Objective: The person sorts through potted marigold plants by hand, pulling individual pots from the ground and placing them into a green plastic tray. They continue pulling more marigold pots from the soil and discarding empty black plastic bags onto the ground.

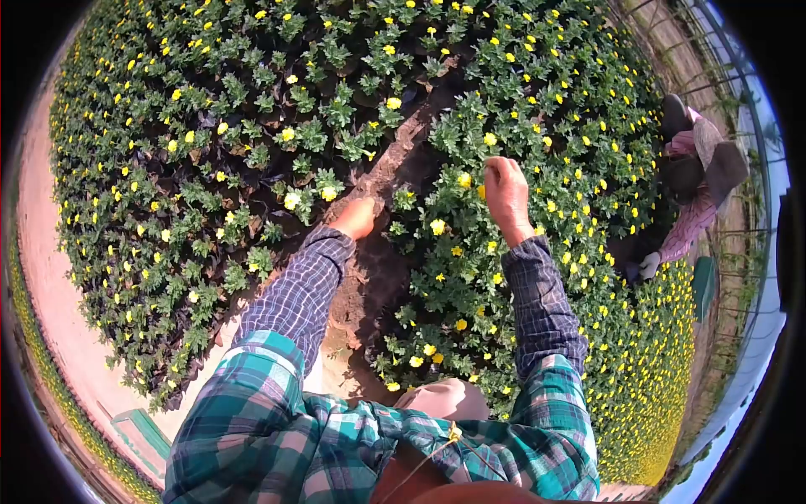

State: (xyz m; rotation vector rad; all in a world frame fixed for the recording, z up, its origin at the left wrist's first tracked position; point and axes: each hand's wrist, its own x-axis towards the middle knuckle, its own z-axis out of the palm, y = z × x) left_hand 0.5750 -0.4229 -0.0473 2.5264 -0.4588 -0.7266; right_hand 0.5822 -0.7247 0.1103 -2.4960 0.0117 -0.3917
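My left hand (357, 218) is over the strip of bare soil (401, 149) between two blocks of potted plants. Its fingers point away from me and are mostly hidden. Close by on its left are pale yellow blooms (328, 193). My right hand (507, 200) is above the leafy plants on the right, its fingers curled together; whatever they may hold is hidden. A yellow flower (464, 180) shows just left of that hand, and another yellow bloom (490, 139) stands beyond it.
Flowering plants (227, 101) in dark pots or bags spread on both sides. At the right, a co-worker in a pink sleeve (690, 225) bends over the plants, a gloved hand (649, 265) low among them. A green object (143, 433) lies on the path at lower left.
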